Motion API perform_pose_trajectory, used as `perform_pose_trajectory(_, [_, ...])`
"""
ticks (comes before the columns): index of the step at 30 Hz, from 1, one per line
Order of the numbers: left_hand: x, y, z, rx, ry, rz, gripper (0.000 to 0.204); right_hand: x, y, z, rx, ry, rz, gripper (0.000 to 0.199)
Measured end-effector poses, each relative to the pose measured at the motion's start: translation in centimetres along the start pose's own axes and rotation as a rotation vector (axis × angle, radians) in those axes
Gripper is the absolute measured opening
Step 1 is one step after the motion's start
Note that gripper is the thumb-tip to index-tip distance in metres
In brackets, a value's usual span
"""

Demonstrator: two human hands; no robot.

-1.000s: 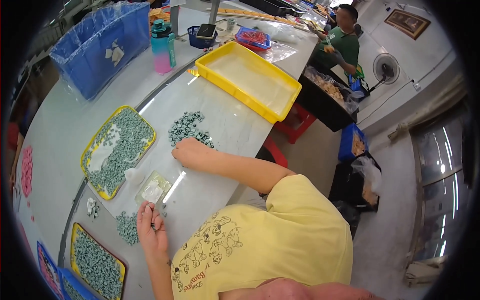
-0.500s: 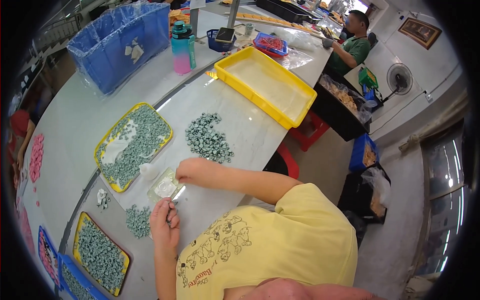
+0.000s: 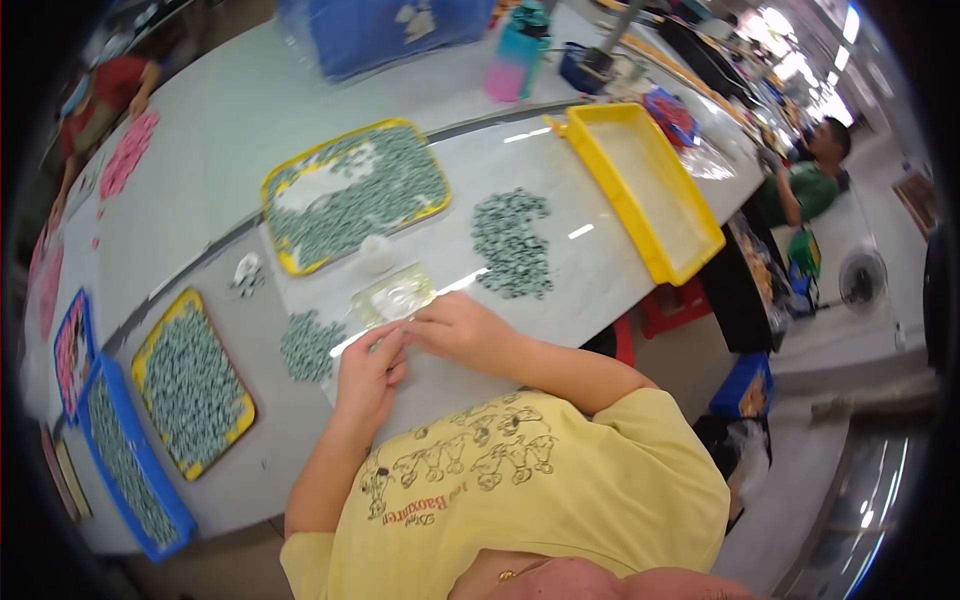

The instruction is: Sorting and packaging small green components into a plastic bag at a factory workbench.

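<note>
My left hand is closed with its fingers curled, and a bit of a small dark green piece shows among them. Its fingertips meet those of my right hand, which is pinched; whatever lies between them is too small to make out. Just beyond the hands is a pale translucent dish with white stuff in it. A white squat bottle stands behind the dish. Beside my left hand lies a pile of small green pieces; a darker, shinier heap is spread farther off to the right.
Yellow-rimmed trays of green pieces stand at the back and left, near a blue tray. At right sits a yellow tray. Farther off are a bottle, a blue bin and co-workers.
My view has turned, so the table appears shifted. My right hand has come from the dish to my left fingertips, and the two hands now touch.
</note>
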State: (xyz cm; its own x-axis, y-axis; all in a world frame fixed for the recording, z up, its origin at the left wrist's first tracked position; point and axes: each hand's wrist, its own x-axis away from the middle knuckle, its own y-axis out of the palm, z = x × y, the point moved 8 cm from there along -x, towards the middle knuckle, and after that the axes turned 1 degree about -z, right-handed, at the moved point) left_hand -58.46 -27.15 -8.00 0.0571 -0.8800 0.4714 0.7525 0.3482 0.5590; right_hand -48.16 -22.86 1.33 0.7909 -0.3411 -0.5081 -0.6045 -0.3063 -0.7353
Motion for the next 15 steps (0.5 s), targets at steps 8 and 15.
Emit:
perform_pose_trajectory(8, [-0.4, -4.2, 1.1, 0.027, 0.008, -0.040, 0.026, -2.6, 3.3, 0.8, 0.108, -0.008, 0.031, 0.033])
perform_pose_trajectory(15, [-0.5, -6.1, 1.8, 0.095, -0.006, -0.021, 0.025, -3.7, 5.6, 2.5, 0.257, -0.095, 0.047, 0.033])
